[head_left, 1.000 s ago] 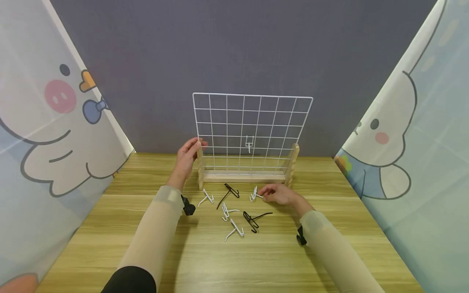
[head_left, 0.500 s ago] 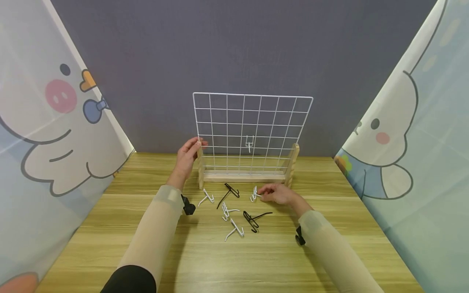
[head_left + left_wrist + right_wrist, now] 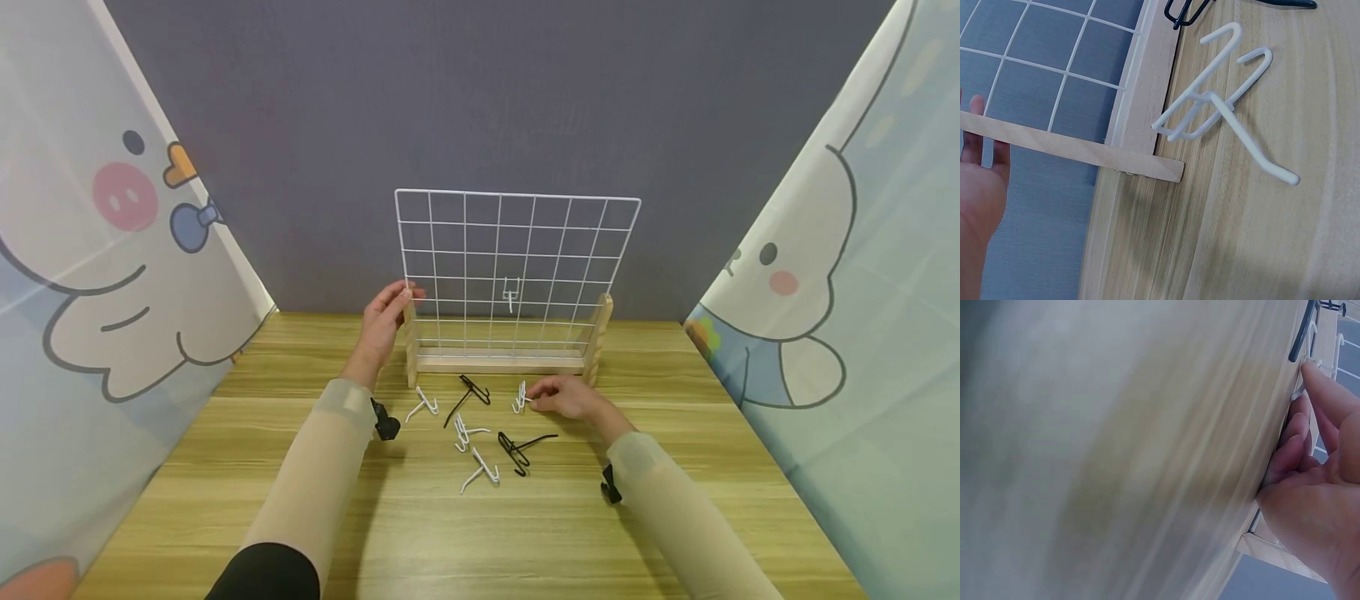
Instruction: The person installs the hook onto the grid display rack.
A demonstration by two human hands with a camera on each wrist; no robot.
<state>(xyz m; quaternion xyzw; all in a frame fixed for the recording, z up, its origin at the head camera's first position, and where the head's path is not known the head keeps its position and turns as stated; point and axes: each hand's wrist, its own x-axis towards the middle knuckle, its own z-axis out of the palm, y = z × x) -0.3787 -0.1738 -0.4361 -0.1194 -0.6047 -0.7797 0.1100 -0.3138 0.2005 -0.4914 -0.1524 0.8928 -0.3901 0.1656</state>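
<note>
A white wire grid panel (image 3: pixel 517 250) stands upright in a wooden stand (image 3: pixel 498 365). My left hand (image 3: pixel 381 323) grips the stand's left upright at its top, thumb in front and fingertips behind. In the left wrist view the wooden upright (image 3: pixel 1072 149) crosses in front of those fingers. At the table, just before the stand's right side, my right hand (image 3: pixel 572 398) pinches the prong of a white metal hook (image 3: pixel 521 398). The right wrist view shows the thumb and fingers at that prong, most of the hook being hidden there.
On the grid hangs one white hook (image 3: pixel 511 293). Several loose hooks lie before the stand: a black hook (image 3: pixel 469 393), another black hook (image 3: pixel 516 453), and white hooks including one at left (image 3: pixel 423 403). A grey wall (image 3: pixel 480 100) rises behind the wooden table (image 3: pixel 495 542).
My right hand has shifted slightly left along the white hook's prong, and its wrist has moved a little left. The left hand and the stand have stayed in place.
</note>
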